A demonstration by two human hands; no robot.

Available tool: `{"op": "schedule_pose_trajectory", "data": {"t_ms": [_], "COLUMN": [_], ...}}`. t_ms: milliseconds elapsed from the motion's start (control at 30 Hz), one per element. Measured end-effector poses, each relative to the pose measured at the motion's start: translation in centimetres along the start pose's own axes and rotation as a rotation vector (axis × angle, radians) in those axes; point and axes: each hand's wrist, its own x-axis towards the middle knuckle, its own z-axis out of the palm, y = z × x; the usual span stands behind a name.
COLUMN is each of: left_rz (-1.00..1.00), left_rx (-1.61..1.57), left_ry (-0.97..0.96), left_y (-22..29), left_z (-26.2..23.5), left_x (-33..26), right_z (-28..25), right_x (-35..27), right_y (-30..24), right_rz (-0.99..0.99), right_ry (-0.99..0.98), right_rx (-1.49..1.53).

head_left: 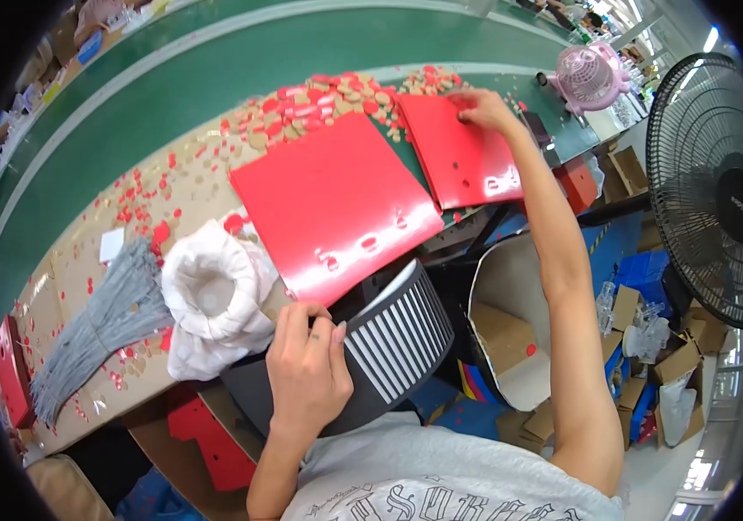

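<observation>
My left hand [306,373] is closed at the edge of a curved black card with white stripes [397,334], close to my body. Just beyond its fingers is the near corner of a large glossy red card stack [337,200] with small cut-outs along one side. At the far right, my right hand [486,111] rests on a second stack of red card [454,156], which also has holes. Its fingers and thumb are apart, and nothing shows between them. Part of the striped card is hidden behind my left hand.
Loose red and brown cut-out discs [302,108] litter the table. To the left are a white cloth bag [215,300] with a rolled rim and a bundle of grey strips [102,326]. A pink fan [591,78] and large black fan [719,191] stand at right, above cardboard boxes [680,365].
</observation>
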Motion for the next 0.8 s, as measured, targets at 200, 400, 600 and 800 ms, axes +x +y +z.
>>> {"op": "schedule_pose_trajectory", "data": {"t_ms": [200, 400, 600, 800], "left_rz": [-0.178, -0.381, -0.422, -0.438], "left_rx": [-0.018, -0.139, -0.312, -0.388], "left_ry": [0.038, -0.020, 0.056, 0.001], "left_y": [-1.1, -2.8, -2.4, -2.4], "left_z": [-0.5, -0.3, -0.9, -0.3], "left_x": [-0.4, 0.7, 0.7, 0.2], "right_z": [1.6, 5.8, 7.8, 8.0], "right_x": [-5.2, -22.0, -25.6, -26.2], "right_y": [-10.7, -25.1, -24.5, -24.3], "right_rz": [-0.404, -0.896, -0.814, -0.732], "right_ry": [0.436, -0.106, 0.080, 0.140], "right_rx": [0.065, 0.292, 0.414, 0.464]}}
